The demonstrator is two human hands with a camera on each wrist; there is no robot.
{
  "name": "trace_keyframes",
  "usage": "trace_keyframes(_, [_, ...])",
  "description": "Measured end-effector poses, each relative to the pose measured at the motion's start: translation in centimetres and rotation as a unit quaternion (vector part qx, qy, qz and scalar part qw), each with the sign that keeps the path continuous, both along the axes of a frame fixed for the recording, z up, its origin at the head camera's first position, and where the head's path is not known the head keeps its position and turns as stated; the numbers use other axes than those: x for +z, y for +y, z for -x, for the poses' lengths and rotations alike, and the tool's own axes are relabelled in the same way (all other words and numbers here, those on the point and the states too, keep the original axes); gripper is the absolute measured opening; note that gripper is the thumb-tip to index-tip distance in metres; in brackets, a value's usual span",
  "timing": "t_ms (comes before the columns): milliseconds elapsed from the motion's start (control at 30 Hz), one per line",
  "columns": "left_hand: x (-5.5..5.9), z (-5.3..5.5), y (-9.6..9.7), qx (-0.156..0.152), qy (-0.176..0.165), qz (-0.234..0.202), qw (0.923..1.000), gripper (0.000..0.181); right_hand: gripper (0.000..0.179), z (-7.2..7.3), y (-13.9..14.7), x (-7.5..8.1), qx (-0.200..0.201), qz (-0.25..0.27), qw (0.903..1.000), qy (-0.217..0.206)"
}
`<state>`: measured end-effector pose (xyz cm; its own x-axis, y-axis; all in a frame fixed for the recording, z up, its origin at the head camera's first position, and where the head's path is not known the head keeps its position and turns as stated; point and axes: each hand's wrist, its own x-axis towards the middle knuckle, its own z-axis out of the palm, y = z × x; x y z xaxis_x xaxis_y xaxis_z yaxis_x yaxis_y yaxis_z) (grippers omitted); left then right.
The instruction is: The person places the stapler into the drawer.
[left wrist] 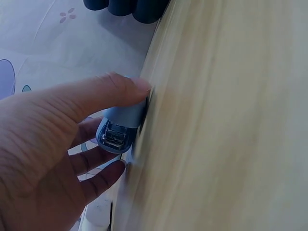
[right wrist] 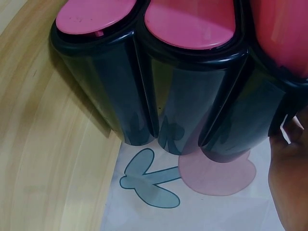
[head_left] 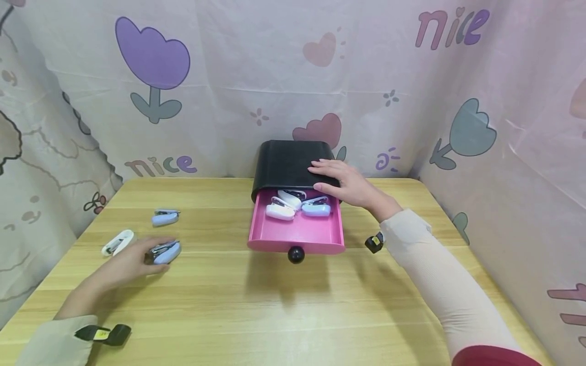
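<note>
My left hand (head_left: 130, 262) pinches a small blue stapler (head_left: 167, 252) between thumb and fingers, low at the tabletop. In the left wrist view the metal-fitted end of this blue stapler (left wrist: 115, 137) faces the camera. Close by lie a second blue stapler (head_left: 165, 218) and a white stapler (head_left: 112, 245), the white one partly behind my hand. My right hand (head_left: 350, 185) rests on top of a black drawer cabinet (head_left: 293, 162), fingers stretched out. The cabinet's pink top drawer (head_left: 297, 246) is pulled out; inside lie two white staplers (head_left: 280, 211) and a blue stapler (head_left: 316, 209).
A black round knob (head_left: 296, 254) sticks out from the drawer front. Below, two more pink drawer fronts (right wrist: 190, 24) sit pushed in, seen in the right wrist view. A patterned curtain (head_left: 229, 101) hangs behind the wooden table (head_left: 206, 315) and along its sides.
</note>
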<state>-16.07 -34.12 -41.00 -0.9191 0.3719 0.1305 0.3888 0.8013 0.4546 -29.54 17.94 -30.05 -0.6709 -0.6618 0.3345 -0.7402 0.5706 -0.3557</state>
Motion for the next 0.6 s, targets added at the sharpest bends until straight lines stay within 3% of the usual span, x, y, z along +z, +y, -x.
trace_keyframes(300, [0.0,0.0,0.4,0.008,0.012,0.018,0.9997,0.063,0.052,0.0,0.0,-0.2,0.001,-0.001,1.0,-0.001])
trace_keyframes(433, [0.2,-0.1,0.7,0.003,0.011,0.0,0.9999,0.063,0.052,0.1,0.0,-0.2,0.002,-0.001,1.0,-0.002])
trace_keyframes(600, [1.1,-0.3,1.3,-0.008,0.043,-0.016,0.9989,0.062,0.052,0.1,-0.1,-0.2,0.003,-0.003,1.0,-0.001])
